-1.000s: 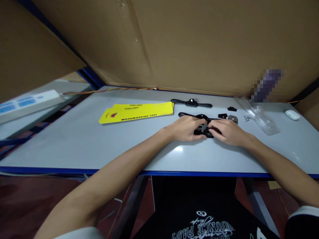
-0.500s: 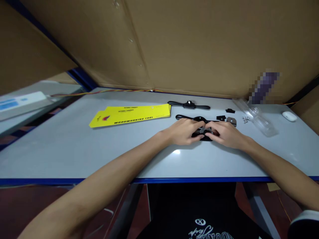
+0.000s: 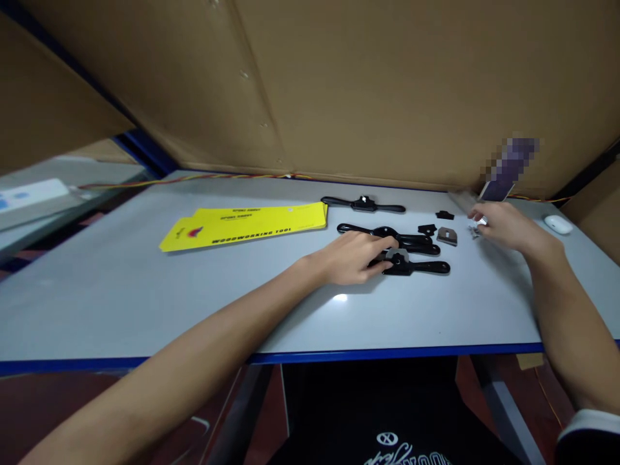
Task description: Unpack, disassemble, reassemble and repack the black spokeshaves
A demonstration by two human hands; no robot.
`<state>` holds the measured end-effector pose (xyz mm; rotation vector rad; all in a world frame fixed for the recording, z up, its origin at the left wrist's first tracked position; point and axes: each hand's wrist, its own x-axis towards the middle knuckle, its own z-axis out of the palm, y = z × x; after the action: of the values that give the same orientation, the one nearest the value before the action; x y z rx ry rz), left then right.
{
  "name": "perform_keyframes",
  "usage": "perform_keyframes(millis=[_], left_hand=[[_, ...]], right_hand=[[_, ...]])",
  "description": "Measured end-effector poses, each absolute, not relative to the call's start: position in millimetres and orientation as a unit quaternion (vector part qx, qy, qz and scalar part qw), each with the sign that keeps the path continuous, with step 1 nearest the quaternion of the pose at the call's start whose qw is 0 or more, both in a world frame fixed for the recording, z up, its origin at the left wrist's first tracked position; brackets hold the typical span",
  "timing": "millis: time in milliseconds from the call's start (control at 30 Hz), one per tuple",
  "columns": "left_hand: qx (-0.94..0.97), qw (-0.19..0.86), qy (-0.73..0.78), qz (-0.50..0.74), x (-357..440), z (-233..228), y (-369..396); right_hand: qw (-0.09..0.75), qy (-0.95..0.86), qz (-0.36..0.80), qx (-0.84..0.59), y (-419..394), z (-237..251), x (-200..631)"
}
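The left hand [image 3: 351,259] pins the near spokeshave [image 3: 411,265] to the table [image 3: 145,290], fingers closed over its left handle. The tool lies flat, long axis left to right, free handle pointing right of the grip. The right hand [image 3: 501,226] is well to the right, fingertips on small screws [image 3: 473,230]; how far they close cannot be told. Beyond the grip lie two more spokeshaves [image 3: 387,232] [image 3: 363,205]; a yellow card [image 3: 242,224] lies to the left. Cardboard walls [image 3: 363,84] stand behind.

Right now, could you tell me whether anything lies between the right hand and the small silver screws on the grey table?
Nothing visible does. The right hand already reaches the small silver screws on the grey table; the grey metal blade lies just left, out of the way.
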<state>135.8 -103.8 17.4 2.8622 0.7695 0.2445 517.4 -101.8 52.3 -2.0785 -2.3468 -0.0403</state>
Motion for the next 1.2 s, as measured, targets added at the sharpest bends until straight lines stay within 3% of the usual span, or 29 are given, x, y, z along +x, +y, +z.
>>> perform_keyframes(millis=[400,833,967,1200], left_hand=[[0.960,0.084,0.255,0.084,136,16,-103],[0.958,0.092,0.253,0.094,136,16,-103],[0.959,0.089,0.250,0.099,136,15,-103],[0.958,0.087,0.260,0.084,137,16,-103]], right_hand=[[-0.039,-0.770,0.032,-0.636,-94,47,525],[-0.001,-0.784,0.024,-0.621,-95,52,509],[0.055,-0.802,-0.021,-0.595,-97,56,499],[0.269,-0.825,-0.005,-0.496,-114,43,451]])
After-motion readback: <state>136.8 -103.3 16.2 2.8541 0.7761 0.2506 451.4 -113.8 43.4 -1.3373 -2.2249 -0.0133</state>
